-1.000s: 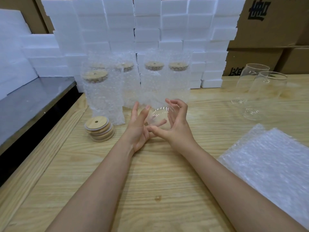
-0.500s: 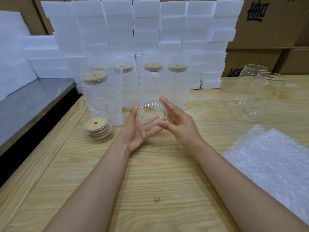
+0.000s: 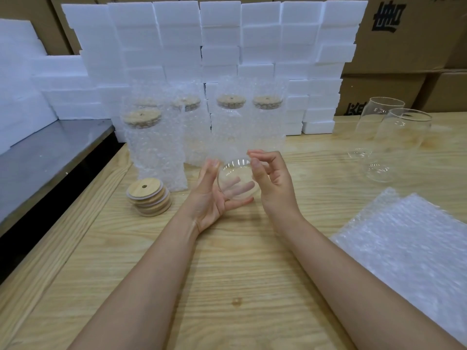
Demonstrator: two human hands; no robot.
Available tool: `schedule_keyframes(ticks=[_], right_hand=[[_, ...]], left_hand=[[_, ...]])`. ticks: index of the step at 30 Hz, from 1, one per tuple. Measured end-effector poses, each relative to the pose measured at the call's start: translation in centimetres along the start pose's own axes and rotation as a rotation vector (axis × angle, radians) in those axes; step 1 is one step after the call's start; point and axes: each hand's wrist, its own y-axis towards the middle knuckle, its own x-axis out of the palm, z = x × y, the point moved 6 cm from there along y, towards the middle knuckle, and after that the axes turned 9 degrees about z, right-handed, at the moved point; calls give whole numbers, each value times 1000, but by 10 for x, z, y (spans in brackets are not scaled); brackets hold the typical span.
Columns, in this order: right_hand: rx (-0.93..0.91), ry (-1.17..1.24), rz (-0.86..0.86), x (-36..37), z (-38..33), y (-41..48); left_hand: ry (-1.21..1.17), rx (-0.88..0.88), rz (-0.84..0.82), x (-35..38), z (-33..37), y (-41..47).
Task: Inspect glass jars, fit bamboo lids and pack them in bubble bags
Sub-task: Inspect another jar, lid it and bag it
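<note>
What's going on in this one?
A person holds a bare glass jar end-on between both hands over the wooden table, left hand cradling it, right hand at its rim, apparently inspecting it. It has no lid yet. Bamboo lids sit stacked at left, bagged lidded jars stand behind, and two empty jars and bubble bags wait at right.

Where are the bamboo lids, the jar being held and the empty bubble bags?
bamboo lids point(image 3: 149, 192), head view, top lid's wooden face
held jar point(image 3: 235, 170), head view, clear glass just inside its rim
bubble bags point(image 3: 409, 243), head view, middle of the top bag
</note>
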Motion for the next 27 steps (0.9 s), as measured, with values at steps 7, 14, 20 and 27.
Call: schedule_keyframes(ticks=[7,14,20,27], right_hand=[[-1,-72,100,2,2,-4],[-17,-176,91,8,2,-9],[-88,-343,2,12,4,-13],[-158,-361,-25,16,2,-15]], left_hand=[[20,-14,25,5,-2,-4],[33,48,109,-4,-5,0],[-51,8,90,-5,-6,0],[-152,-49,17,-1,-5,1]])
